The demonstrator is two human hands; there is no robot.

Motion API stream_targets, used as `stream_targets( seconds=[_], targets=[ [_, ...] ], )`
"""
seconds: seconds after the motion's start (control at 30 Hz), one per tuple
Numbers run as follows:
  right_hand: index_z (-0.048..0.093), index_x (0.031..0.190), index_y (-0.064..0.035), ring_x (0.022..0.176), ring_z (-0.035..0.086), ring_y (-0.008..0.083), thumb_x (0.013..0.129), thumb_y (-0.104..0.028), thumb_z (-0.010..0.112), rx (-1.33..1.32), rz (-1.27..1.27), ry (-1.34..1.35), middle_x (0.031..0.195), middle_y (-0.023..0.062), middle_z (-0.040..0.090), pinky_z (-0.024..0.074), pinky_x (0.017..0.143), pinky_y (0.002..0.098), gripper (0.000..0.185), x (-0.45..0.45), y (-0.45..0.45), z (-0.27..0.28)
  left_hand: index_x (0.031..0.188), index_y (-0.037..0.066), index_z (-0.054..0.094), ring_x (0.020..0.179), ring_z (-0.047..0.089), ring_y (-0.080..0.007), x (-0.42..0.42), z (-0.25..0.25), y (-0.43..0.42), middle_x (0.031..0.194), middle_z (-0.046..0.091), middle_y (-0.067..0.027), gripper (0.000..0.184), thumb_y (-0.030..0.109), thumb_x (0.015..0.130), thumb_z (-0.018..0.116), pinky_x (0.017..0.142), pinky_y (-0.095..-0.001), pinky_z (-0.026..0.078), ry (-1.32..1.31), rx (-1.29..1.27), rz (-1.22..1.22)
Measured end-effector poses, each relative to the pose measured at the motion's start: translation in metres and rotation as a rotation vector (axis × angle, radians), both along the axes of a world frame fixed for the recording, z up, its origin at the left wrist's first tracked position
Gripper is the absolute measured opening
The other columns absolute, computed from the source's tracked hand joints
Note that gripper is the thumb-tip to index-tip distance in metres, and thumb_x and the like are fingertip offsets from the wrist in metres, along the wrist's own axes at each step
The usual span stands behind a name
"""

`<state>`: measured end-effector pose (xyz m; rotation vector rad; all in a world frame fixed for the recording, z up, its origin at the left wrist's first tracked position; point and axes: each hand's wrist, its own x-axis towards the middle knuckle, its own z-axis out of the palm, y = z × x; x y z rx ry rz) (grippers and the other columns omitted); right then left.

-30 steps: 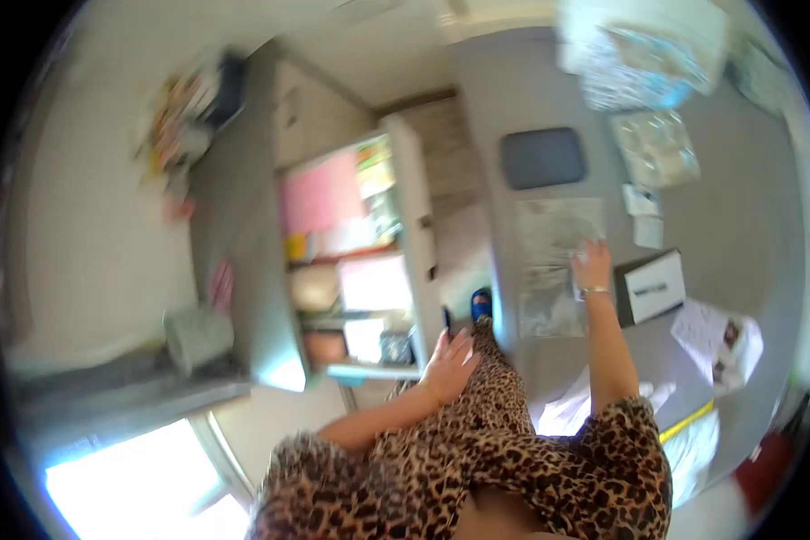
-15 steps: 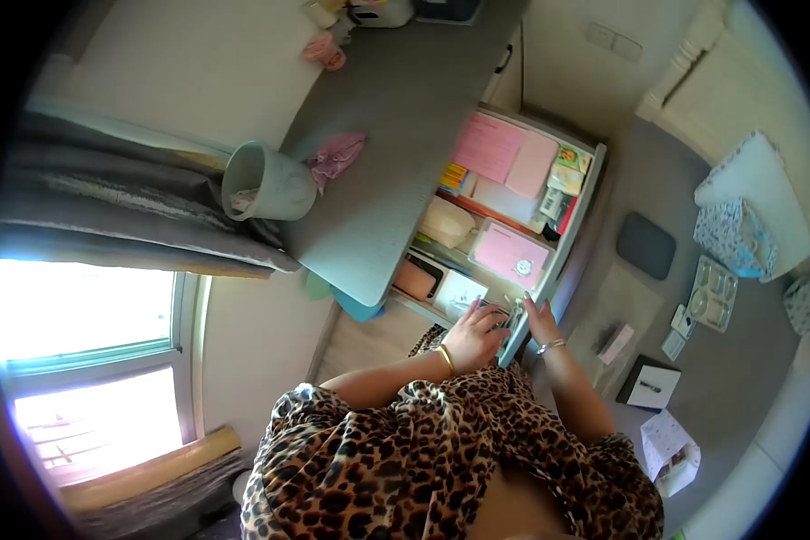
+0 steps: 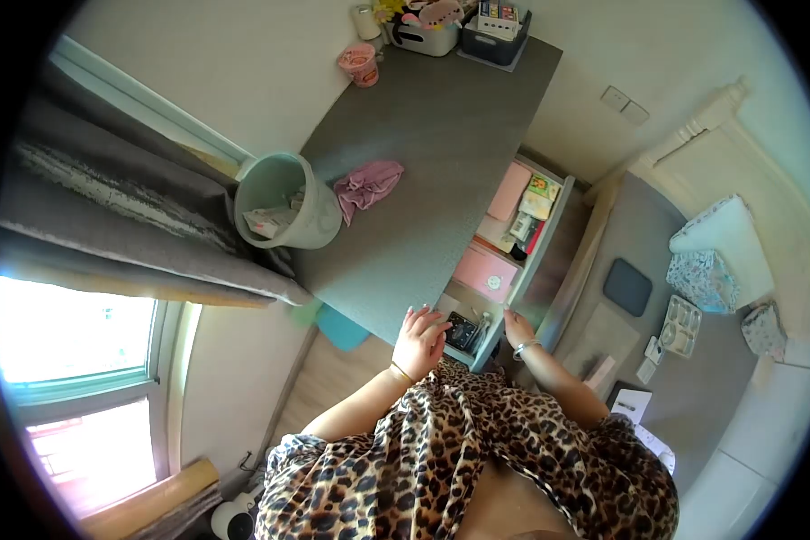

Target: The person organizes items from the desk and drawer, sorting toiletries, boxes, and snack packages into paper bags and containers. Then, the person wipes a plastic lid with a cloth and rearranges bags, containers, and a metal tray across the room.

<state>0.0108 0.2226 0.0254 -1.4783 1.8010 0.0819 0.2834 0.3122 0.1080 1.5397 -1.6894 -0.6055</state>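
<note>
A drawer (image 3: pixel 544 236) is partly pulled out from under the grey desk (image 3: pixel 423 171). My left hand (image 3: pixel 421 340) is at the desk's front corner by the drawer, its fingers spread and nothing held. At the drawer's front panel is my right hand (image 3: pixel 517 329), with a finger stretched along the top edge; its other fingers are partly hidden. Inside the drawer lie a pink notebook (image 3: pixel 486 273) with a round white mark, a dark gadget (image 3: pixel 460 331), a pink case (image 3: pixel 509 189) and small green-yellow packets (image 3: pixel 539 196).
On the desk are a pale bin (image 3: pixel 319 216) on its side with papers inside, a crumpled pink cloth (image 3: pixel 369 184), a pink cup (image 3: pixel 360 65) and storage baskets (image 3: pixel 495 40). To the right, a grey surface (image 3: pixel 684 396) carries a dark pad (image 3: pixel 627 286) and a compartment tray (image 3: pixel 681 326).
The drawer has slid further in under the desk, covering more of its contents. My left hand has moved left from over the drawer to the desk corner. The view has shifted.
</note>
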Motion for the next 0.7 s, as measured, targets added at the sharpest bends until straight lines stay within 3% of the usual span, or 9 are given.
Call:
stream_targets(
  seconds=[0.1, 0.17, 0.23, 0.33, 0.4, 0.43, 0.5, 0.6, 0.7],
  targets=[
    [0.049, 0.065, 0.0035, 0.062, 0.050, 0.0385, 0.089, -0.067, 0.017, -0.053, 0.012, -0.105, 0.061, 0.0214, 0.049, 0.0386, 0.065, 0.0476, 0.081, 0.020, -0.007, 0.017, 0.103, 0.007, 0.060, 0.114, 0.048, -0.0351, 0.005, 0.007, -0.005, 0.115, 0.056, -0.0126, 0.029, 0.004, 0.075, 0.062, 0.102, -0.0469, 0.034, 0.139, 0.021, 0.106],
    [0.049, 0.066, 0.0036, 0.062, 0.050, 0.0374, 0.088, -0.068, 0.018, 0.003, 0.027, -0.192, 0.062, 0.0211, 0.049, 0.0380, 0.065, 0.0464, 0.081, 0.029, -0.008, 0.006, 0.114, 0.004, 0.055, 0.109, 0.052, -0.0331, 0.018, 0.004, -0.003, 0.115, 0.054, -0.0156, 0.039, 0.007, 0.076, 0.064, 0.098, -0.0411, 0.038, 0.243, 0.032, 0.278],
    [0.048, 0.068, 0.0036, 0.063, 0.048, 0.0350, 0.087, -0.069, 0.019, -0.028, 0.012, -0.269, 0.063, 0.0201, 0.047, 0.0368, 0.065, 0.0437, 0.081, 0.043, -0.011, 0.000, 0.134, 0.008, 0.035, 0.113, 0.049, -0.0234, 0.030, -0.003, -0.015, 0.126, 0.046, -0.0118, 0.060, 0.013, 0.082, 0.065, 0.095, -0.0366, 0.042, 0.915, 0.089, 0.527],
    [0.050, 0.074, 0.0049, 0.067, 0.047, 0.0331, 0.086, -0.071, 0.020, 0.066, 0.040, -0.291, 0.067, 0.0199, 0.048, 0.0373, 0.067, 0.0403, 0.082, 0.049, -0.014, -0.020, 0.143, 0.019, 0.014, 0.116, 0.044, -0.0306, 0.072, 0.013, -0.028, 0.136, 0.031, -0.0164, 0.074, 0.021, 0.086, 0.061, 0.097, -0.0456, 0.040, 1.493, 0.085, 0.799],
    [0.051, 0.095, 0.0080, 0.074, 0.052, 0.0294, 0.087, -0.069, 0.025, 0.133, 0.052, -0.360, 0.079, 0.0187, 0.055, 0.0405, 0.074, 0.0370, 0.082, 0.060, -0.011, -0.001, 0.140, 0.025, 0.022, 0.123, 0.035, -0.0408, 0.106, 0.025, -0.040, 0.144, 0.012, -0.0225, 0.076, 0.043, 0.080, 0.064, 0.098, -0.0507, 0.039, 1.688, 0.123, 0.897],
    [0.050, 0.102, 0.0088, 0.077, 0.053, 0.0285, 0.087, -0.069, 0.027, 0.144, 0.039, -0.422, 0.086, 0.0191, 0.057, 0.0411, 0.077, 0.0357, 0.082, 0.069, -0.006, 0.005, 0.142, 0.021, 0.022, 0.126, 0.031, -0.0421, 0.126, 0.025, -0.047, 0.146, 0.009, -0.0215, 0.078, 0.043, 0.080, 0.065, 0.098, -0.0510, 0.039, 1.803, 0.101, 0.917],
    [0.039, 0.128, 0.0067, 0.094, 0.058, 0.0288, 0.088, -0.067, 0.029, 0.190, 0.039, -0.528, 0.114, 0.0216, 0.055, 0.0437, 0.086, 0.0335, 0.085, 0.084, 0.000, 0.012, 0.142, 0.017, 0.022, 0.127, 0.028, -0.0425, 0.162, 0.034, -0.060, 0.145, 0.012, -0.0221, 0.077, 0.038, 0.081, 0.064, 0.096, -0.0491, 0.042, 1.868, 0.076, 0.672],
    [0.027, 0.140, 0.0006, 0.111, 0.054, 0.0339, 0.087, -0.069, 0.027, 0.356, -0.039, -0.510, 0.130, 0.0237, 0.045, 0.0441, 0.092, 0.0367, 0.087, 0.106, 0.004, 0.027, 0.141, 0.007, 0.021, 0.128, 0.027, -0.0432, 0.228, 0.002, -0.079, 0.143, 0.017, -0.0237, 0.070, 0.027, 0.085, 0.059, 0.093, -0.0458, 0.048, 1.984, 0.204, 0.555],
    [0.026, 0.140, -0.0025, 0.112, 0.053, 0.0345, 0.086, -0.070, 0.025, 0.374, -0.102, -0.441, 0.129, 0.0225, 0.047, 0.0449, 0.093, 0.0402, 0.087, 0.084, -0.012, 0.020, 0.138, -0.003, 0.021, 0.127, 0.029, -0.0445, 0.265, -0.028, -0.096, 0.141, 0.021, -0.0259, 0.062, 0.015, 0.087, 0.052, 0.092, -0.0427, 0.051, 2.142, 0.307, 0.600]
  ],
)
